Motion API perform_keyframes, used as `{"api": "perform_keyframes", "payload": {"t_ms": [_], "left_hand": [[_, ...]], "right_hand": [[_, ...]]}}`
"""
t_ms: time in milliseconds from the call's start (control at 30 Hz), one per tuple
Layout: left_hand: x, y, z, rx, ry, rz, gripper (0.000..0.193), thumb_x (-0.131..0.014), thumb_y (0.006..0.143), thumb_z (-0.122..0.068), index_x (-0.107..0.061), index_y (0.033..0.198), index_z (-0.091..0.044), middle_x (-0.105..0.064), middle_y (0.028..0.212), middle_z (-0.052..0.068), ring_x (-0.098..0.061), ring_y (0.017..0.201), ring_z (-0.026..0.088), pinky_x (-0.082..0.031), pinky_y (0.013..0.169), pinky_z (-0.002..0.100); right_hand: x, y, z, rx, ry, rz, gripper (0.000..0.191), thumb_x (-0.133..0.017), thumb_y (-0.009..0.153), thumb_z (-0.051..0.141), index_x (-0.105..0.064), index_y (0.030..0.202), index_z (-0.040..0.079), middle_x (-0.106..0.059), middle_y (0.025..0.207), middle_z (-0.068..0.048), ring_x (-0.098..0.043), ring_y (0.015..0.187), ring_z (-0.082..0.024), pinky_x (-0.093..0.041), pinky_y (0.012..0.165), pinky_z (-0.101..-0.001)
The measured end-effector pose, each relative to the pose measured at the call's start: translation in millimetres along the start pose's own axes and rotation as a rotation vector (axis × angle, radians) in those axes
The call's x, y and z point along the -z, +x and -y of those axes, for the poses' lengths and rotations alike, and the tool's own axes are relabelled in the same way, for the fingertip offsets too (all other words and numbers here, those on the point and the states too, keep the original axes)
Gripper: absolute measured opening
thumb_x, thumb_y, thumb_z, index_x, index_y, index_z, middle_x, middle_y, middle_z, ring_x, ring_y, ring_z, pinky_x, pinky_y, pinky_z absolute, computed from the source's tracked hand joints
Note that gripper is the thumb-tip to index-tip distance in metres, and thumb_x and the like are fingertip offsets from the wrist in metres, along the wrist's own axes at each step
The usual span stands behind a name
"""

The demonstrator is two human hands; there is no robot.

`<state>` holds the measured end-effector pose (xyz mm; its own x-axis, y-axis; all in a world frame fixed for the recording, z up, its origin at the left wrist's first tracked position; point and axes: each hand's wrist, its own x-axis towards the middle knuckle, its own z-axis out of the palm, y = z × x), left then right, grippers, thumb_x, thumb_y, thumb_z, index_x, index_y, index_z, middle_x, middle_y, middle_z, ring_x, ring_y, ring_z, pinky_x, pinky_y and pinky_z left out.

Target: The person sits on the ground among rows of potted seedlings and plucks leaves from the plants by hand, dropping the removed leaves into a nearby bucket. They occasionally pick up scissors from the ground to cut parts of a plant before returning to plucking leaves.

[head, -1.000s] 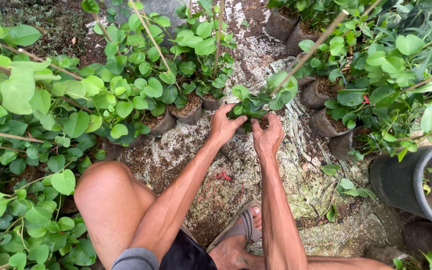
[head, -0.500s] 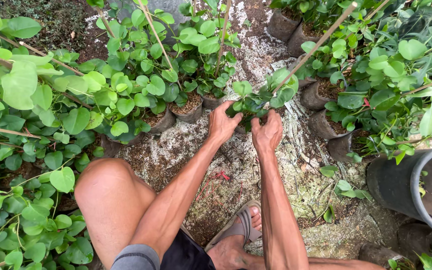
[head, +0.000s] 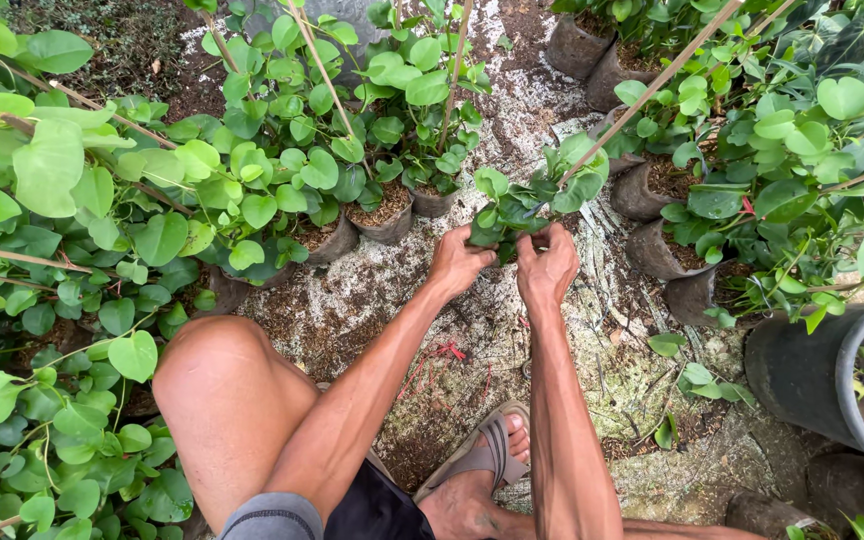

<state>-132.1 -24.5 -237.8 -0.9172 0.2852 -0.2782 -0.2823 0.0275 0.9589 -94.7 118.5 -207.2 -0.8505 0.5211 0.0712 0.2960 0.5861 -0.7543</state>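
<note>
My left hand and my right hand reach out side by side to a small potted plant with round green leaves tied to a slanting thin stake. The fingers of both hands curl around the plant's base, under the leaves; the pot itself is hidden behind my hands and the foliage. My bare knee is at the lower left and my sandalled foot rests on the ground below my arms.
Rows of similar staked plants in dark soil bags stand to the left and behind, more to the right. A large black pot sits at the right edge. The ground is crusted soil with a red string scrap.
My hands have closed in on the base of the small plant, the fingers curling more tightly under its leaves. The view has shifted slightly.
</note>
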Motion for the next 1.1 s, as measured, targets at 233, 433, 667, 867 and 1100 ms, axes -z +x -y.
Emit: {"api": "perform_keyframes", "payload": {"t_ms": [233,433,667,867,1100], "left_hand": [[-3.9,-2.0,7.8,0.054,0.077,-0.050,0.029,-0.077,0.079,0.006,-0.075,0.107,-0.003,-0.079,0.106,0.008,-0.075,0.095,0.020,-0.061,0.089,0.038],[-5.5,-3.2,14.0,-0.026,-0.166,-0.006,0.049,-0.070,0.079,0.014,-0.057,0.125,0.001,-0.073,0.109,0.014,-0.073,0.098,0.022,-0.063,0.092,0.035],[-1.8,-0.6,8.8,-0.050,-0.215,0.009,0.065,-0.063,0.077,0.016,-0.051,0.139,-0.002,-0.070,0.114,0.018,-0.072,0.104,0.026,-0.062,0.095,0.038],[3.8,3.3,1.7,-0.140,-0.073,-0.165,0.056,-0.074,0.085,-0.002,-0.057,0.139,-0.004,-0.068,0.125,0.015,-0.068,0.114,0.026,-0.058,0.097,0.039],[1.2,-0.8,-12.9,-0.066,-0.145,-0.156,0.045,-0.071,0.093,-0.018,-0.065,0.136,-0.008,-0.076,0.113,0.015,-0.069,0.091,0.022,-0.059,0.076,0.037]], "right_hand": [[1.8,-26.9,1.2,0.016,0.104,-0.179,0.016,-0.073,0.087,0.011,-0.069,0.100,0.002,-0.072,0.104,-0.013,-0.073,0.093,-0.024,-0.062,0.084,-0.0393],[-12.5,-36.8,17.9,-0.078,0.146,0.021,0.029,-0.078,0.085,0.015,-0.073,0.110,0.003,-0.075,0.097,-0.010,-0.073,0.082,-0.020,-0.059,0.075,-0.0341],[-23.4,-28.6,24.1,-0.061,0.352,-0.030,0.019,-0.073,0.087,0.007,-0.072,0.105,0.001,-0.074,0.084,-0.007,-0.068,0.073,-0.014,-0.056,0.067,-0.0291],[-16.7,-37.8,20.3,-0.051,0.500,0.035,0.012,-0.073,0.093,0.008,-0.071,0.101,0.000,-0.073,0.081,-0.008,-0.064,0.063,-0.012,-0.050,0.055,-0.0248],[-6.5,-49.1,22.1,-0.001,0.569,0.059,0.021,-0.071,0.093,0.011,-0.064,0.110,0.002,-0.073,0.087,-0.008,-0.069,0.069,-0.012,-0.058,0.056,-0.0258]]}}
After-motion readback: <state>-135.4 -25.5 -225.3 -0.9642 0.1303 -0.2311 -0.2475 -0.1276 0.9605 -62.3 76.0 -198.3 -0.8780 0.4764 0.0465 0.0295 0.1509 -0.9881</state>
